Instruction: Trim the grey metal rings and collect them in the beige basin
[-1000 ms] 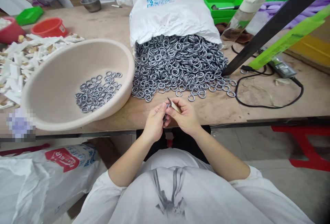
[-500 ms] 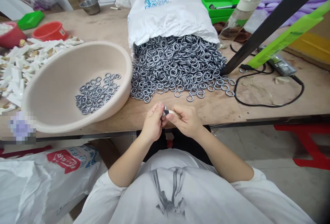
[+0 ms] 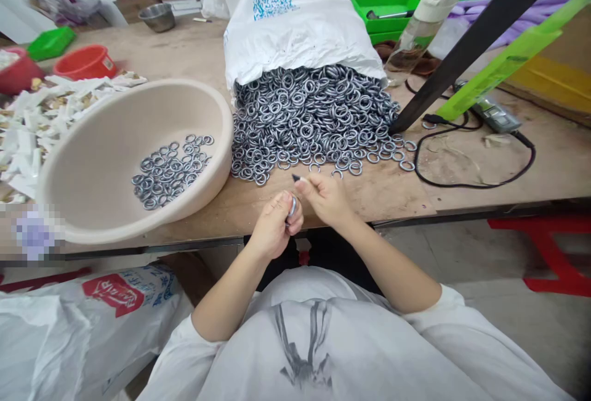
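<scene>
Right hand (image 3: 327, 198), moved clear of left hand (image 3: 273, 223) since the earlier frame: grips a dark-tipped tool (image 3: 296, 178) | left hand: clasps a ring (image 3: 292, 206) near the desk's (image 3: 373, 194) edge | loose rings (image 3: 314, 121): heaped at bag (image 3: 305, 34) mouth, fewer in bowl (image 3: 104, 121)

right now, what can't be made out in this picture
Head view:
Dark-tipped tool: handle hidden by the right hand.
Grey ring: partly covered by the left hand.
Upper white bag: deeper contents covered by the bag itself.
Far-left red bowl: cut off by the picture's left edge.
</scene>
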A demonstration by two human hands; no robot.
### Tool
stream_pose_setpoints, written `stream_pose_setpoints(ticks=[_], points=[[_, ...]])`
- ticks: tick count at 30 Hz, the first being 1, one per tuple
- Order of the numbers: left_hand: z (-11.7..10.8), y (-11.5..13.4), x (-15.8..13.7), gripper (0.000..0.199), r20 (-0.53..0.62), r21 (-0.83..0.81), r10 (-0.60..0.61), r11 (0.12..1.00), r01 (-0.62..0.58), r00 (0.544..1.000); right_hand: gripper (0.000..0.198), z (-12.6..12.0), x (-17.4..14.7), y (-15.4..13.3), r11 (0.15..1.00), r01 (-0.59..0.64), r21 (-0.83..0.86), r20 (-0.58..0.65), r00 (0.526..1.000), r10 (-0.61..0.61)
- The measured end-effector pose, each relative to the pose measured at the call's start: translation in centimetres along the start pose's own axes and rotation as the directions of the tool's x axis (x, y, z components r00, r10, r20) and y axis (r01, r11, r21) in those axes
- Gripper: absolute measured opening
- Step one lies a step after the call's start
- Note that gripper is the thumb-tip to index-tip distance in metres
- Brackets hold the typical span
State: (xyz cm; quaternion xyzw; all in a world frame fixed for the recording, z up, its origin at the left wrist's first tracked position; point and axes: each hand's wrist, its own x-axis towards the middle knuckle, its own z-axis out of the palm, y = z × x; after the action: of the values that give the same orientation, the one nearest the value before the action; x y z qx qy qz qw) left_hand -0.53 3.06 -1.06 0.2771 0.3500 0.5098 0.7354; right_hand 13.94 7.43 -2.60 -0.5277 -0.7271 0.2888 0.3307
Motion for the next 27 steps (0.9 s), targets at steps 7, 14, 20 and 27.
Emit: stream_pose_setpoints(ticks=[7, 14, 20, 27], points=[[-1.9, 1.0, -0.2, 0.044, -0.144, 0.032, 0.082, 0.996, -0.079, 0.986, 0.031, -1.0, 3.0, 0.9, 0.790, -0.204, -0.578, -0.065, 0.977, 0.205], [-2.3, 1.7, 0.3, 0.041, -0.245, 0.000, 0.033, 0.999, -0.034, 0.969, 0.025, -1.0, 2.6, 0.5, 0.952, -0.148, -0.269, 0.014, 0.987, 0.157], [-1.4, 1.0, 1.2, 0.039, -0.291, -0.004, 0.052, 0.998, -0.056, 0.955, 0.022, 0.3, 1.0, 0.4, 0.996, -0.085, -0.025, 0.026, 0.996, 0.085], [-2.2, 2.2, 1.1, 0.048, -0.426, -0.050, 0.199, 0.969, -0.243, 0.883, 0.020, 1.6, -0.8, -0.7, 0.999, 0.001, -0.054, 0.109, 0.994, 0.005]])
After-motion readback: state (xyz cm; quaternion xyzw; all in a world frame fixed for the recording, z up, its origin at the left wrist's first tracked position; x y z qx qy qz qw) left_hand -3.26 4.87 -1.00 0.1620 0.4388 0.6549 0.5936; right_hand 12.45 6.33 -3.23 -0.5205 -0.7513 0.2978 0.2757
